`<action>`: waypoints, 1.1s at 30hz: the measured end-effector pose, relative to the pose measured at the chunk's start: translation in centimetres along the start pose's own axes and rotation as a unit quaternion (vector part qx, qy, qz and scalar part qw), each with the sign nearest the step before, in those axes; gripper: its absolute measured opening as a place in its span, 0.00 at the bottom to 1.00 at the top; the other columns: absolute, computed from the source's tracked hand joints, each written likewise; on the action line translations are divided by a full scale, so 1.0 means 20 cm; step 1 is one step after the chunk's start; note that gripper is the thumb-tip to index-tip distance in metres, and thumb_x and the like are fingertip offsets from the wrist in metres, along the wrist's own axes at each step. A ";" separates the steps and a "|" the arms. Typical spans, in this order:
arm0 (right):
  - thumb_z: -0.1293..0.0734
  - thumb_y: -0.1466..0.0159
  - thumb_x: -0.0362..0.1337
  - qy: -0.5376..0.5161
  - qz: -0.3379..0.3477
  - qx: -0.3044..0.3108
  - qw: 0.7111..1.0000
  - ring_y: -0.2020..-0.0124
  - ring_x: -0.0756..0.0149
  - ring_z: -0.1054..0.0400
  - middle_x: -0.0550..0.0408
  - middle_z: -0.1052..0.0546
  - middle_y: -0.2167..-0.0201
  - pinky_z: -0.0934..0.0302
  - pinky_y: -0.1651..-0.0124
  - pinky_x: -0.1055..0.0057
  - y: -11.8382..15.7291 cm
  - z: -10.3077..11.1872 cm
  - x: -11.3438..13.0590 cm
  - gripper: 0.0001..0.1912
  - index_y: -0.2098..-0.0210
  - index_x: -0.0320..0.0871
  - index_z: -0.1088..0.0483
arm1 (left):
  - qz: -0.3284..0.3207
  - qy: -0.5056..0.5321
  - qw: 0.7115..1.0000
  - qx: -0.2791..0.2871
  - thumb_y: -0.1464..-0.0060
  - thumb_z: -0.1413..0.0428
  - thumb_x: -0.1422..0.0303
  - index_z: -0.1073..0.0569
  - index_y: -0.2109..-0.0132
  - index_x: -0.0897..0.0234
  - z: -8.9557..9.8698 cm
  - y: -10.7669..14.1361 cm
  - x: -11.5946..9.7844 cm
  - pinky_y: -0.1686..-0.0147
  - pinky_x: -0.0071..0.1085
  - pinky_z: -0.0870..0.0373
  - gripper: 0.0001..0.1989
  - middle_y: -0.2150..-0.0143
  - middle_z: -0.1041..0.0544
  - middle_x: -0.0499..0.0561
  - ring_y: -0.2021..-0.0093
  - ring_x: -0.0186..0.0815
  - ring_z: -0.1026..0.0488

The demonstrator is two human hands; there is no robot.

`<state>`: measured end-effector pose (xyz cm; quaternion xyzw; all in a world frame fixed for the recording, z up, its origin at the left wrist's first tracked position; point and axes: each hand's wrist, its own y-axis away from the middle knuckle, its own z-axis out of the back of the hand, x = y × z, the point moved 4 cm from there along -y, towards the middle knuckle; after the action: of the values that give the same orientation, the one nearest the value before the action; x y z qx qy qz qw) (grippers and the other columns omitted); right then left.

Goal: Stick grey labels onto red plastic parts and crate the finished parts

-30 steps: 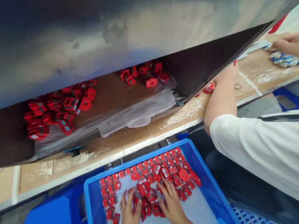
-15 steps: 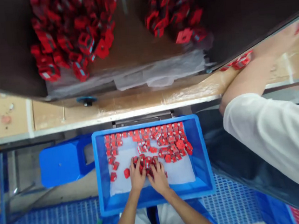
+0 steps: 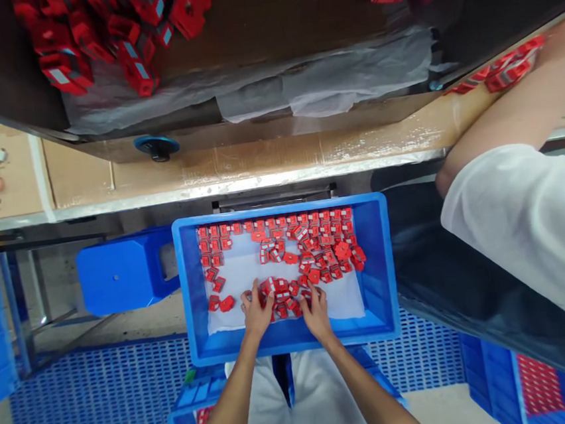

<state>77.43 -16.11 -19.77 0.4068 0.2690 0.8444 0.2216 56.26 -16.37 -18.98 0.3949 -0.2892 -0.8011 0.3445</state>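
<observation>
A blue bin (image 3: 295, 344) with a white sheet (image 3: 240, 266) inside holds many small red parts. Some stand in neat rows along its far edge and far left corner; others lie loose. My left hand (image 3: 257, 314) rests at the left side of a loose pile of red parts (image 3: 281, 295), fingers spread and touching the pile's edge. On the pile's right side is my right hand (image 3: 316, 309), its fingers apart around the nearest parts. Neither hand has a part clearly lifted.
Above the bin runs a cardboard-covered bench (image 3: 268, 163) carrying a dark box with larger-looking red parts (image 3: 135, 59). A blue stool (image 3: 118, 274) stands left. At the right, another person's white sleeve (image 3: 528, 221) and bare forearm reach over the bench.
My hands have moved apart to either side of the pile, which now shows between them. The camera view has shifted, and the bin sits higher in it.
</observation>
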 end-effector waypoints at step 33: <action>0.34 0.45 0.70 -0.227 -0.138 0.117 0.957 0.37 0.48 0.34 0.50 0.22 0.44 0.43 0.32 0.51 -0.02 -0.16 0.00 0.39 0.49 0.47 0.23 | 0.083 0.332 0.939 -0.025 0.44 0.41 0.50 0.28 0.41 0.57 -0.15 0.07 0.13 0.32 0.44 0.41 0.28 0.42 0.30 0.56 0.36 0.45 0.33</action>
<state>74.97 -16.72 -21.77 0.5693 0.3619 0.6539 0.3424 58.03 -19.79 -20.61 0.6040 -0.1698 -0.6004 0.4959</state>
